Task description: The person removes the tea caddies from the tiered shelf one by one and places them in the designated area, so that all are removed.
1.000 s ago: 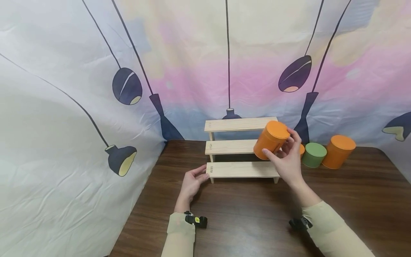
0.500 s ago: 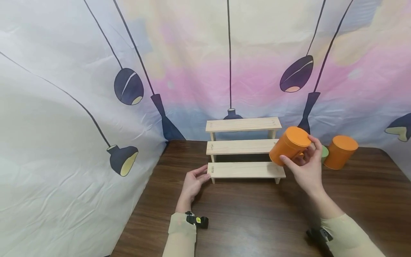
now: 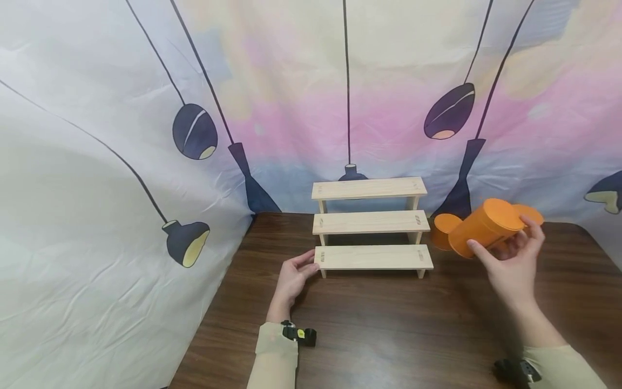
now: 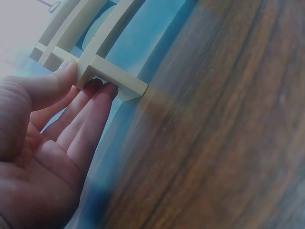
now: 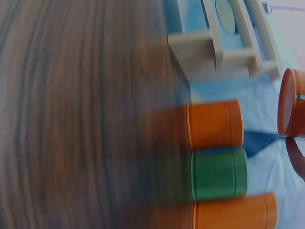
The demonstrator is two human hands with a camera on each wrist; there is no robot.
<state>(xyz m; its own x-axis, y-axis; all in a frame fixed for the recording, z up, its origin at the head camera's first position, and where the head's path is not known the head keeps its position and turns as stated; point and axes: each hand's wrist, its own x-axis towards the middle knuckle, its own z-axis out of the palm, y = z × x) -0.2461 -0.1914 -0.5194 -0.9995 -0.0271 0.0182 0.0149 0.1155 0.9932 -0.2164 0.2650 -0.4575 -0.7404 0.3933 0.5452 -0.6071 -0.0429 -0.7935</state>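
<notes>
My right hand (image 3: 516, 273) grips an orange canister (image 3: 481, 229) above the table, tilted with its lid toward the upper right. Only the canister's edge and a fingertip show at the right of the right wrist view. A three-tier pale wooden stand (image 3: 373, 257) is set on the table. At its left end my left hand (image 3: 292, 278) pinches the lowest tier, thumb on one side and fingers tucked under in the left wrist view. Behind the held canister stand a smaller orange canister (image 3: 442, 231) and another orange canister (image 3: 531, 212), partly hidden.
Between the two standing orange canisters a green canister (image 5: 220, 175) shows in the right wrist view; the head view hides it. All stand to the right of the stand on the dark wood table (image 3: 369, 329). A lamp-printed cloth (image 3: 301, 108) hangs behind.
My right hand has carried the orange canister rightward from in front of the stand to in front of the standing canisters. The left hand stays at the stand's lowest tier.
</notes>
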